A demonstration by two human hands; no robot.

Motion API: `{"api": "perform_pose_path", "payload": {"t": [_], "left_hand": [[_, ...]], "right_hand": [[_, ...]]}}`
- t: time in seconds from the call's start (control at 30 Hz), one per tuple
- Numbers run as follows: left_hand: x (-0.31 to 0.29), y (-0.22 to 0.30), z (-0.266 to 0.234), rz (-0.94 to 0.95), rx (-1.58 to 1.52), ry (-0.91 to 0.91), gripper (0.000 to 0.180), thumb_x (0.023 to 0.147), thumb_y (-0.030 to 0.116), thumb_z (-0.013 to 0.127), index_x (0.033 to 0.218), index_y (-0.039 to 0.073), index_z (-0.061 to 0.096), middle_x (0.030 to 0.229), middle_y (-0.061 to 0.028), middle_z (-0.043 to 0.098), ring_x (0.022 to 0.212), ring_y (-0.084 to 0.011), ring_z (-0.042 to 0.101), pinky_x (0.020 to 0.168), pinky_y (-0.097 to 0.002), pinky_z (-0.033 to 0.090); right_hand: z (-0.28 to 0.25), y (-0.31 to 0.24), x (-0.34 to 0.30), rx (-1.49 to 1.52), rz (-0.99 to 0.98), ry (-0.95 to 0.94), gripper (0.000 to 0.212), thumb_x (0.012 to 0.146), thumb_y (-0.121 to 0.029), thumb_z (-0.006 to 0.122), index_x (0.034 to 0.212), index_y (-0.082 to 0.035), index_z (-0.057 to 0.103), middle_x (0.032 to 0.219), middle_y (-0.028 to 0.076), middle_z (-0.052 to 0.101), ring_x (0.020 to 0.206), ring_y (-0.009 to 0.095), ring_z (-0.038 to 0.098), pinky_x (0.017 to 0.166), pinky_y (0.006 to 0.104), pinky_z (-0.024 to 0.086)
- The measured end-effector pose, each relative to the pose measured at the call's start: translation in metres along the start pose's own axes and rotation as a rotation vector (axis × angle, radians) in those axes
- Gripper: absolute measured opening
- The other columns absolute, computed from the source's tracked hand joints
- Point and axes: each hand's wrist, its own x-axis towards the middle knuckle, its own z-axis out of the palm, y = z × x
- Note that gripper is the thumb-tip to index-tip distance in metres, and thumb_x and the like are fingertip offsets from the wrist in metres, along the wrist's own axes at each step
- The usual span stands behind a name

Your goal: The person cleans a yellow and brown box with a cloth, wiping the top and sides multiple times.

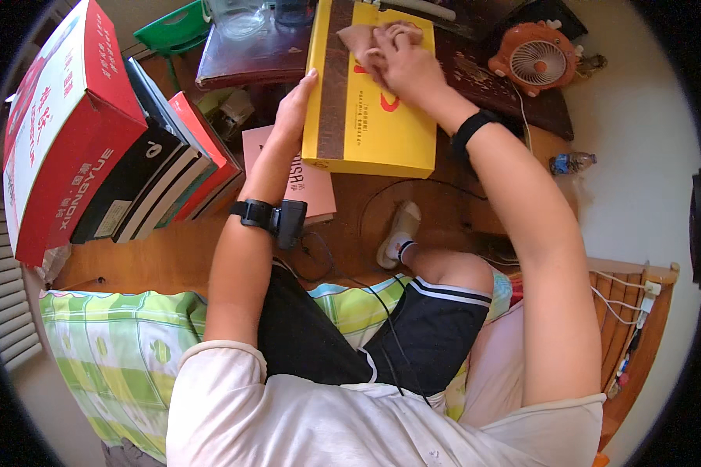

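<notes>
A yellow box with a brown stripe down its left part is tilted toward me at the table's near edge. My left hand holds the box by its left side, the thumb lying along the edge. On the upper part of the box face, my right hand presses a brown cloth, its fingers bent over the bunched fabric. Part of the cloth is hidden under those fingers.
Behind the box stands a dark table with a glass jar and an orange fan. A red-and-white carton and several upright books are at the left. A pink box and a plastic bottle lie lower down.
</notes>
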Motion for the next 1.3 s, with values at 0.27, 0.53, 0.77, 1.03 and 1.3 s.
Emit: {"api": "perform_pose_path", "payload": {"t": [0.27, 0.53, 0.77, 1.03, 1.3], "left_hand": [[0.005, -0.006, 0.004, 0.042, -0.011, -0.004, 0.056, 0.096, 0.046, 0.060, 0.124, -0.003, 0.061, 0.106, -0.0132, 0.069, 0.087, -0.0197, 0.069, 0.076, -0.0314, 0.056], [0.027, -0.019, -0.023, 0.030, -0.038, -0.043, 0.058, 0.096, 0.049, 0.059, 0.125, -0.001, 0.061, 0.108, -0.0121, 0.068, 0.090, -0.0184, 0.068, 0.079, -0.0313, 0.056], [0.007, -0.016, -0.009, 0.032, 0.049, -0.022, 0.056, 0.097, 0.048, 0.057, 0.125, 0.000, 0.061, 0.106, -0.0116, 0.068, 0.087, -0.0178, 0.068, 0.075, -0.0302, 0.055], [0.008, -0.013, -0.010, 0.064, 0.043, -0.020, 0.055, 0.097, 0.046, 0.058, 0.124, -0.002, 0.060, 0.106, -0.0116, 0.069, 0.088, -0.0186, 0.068, 0.076, -0.0308, 0.055], [0.000, -0.001, 0.007, 0.026, 0.051, 0.013, 0.059, 0.095, 0.047, 0.062, 0.126, -0.003, 0.061, 0.106, -0.0120, 0.068, 0.086, -0.0170, 0.067, 0.075, -0.0298, 0.054]], "right_hand": [[0.005, 0.007, 0.008, 0.090, 0.023, -0.058, 0.037, 0.096, -0.030, 0.056, 0.130, -0.015, 0.057, 0.117, 0.014, 0.059, 0.087, 0.033, 0.068, 0.070, 0.0459, 0.058], [-0.043, -0.079, -0.034, 0.411, -0.203, 0.008, 0.026, 0.092, -0.032, 0.062, 0.100, -0.008, 0.058, 0.087, 0.010, 0.061, 0.069, 0.027, 0.066, 0.059, 0.0369, 0.055], [-0.046, -0.047, -0.056, 0.238, -0.217, -0.047, 0.027, 0.087, -0.027, 0.066, 0.106, -0.008, 0.059, 0.092, 0.011, 0.057, 0.069, 0.028, 0.062, 0.061, 0.0387, 0.053], [-0.001, 0.027, -0.013, 0.071, -0.018, -0.022, 0.030, 0.096, -0.024, 0.054, 0.124, -0.012, 0.052, 0.103, 0.020, 0.061, 0.070, 0.034, 0.068, 0.063, 0.0461, 0.057], [0.010, 0.067, 0.047, 0.057, 0.390, -0.138, 0.036, 0.097, -0.031, 0.047, 0.122, -0.005, 0.053, 0.116, 0.027, 0.059, 0.093, 0.044, 0.066, 0.079, 0.0523, 0.054]]}}
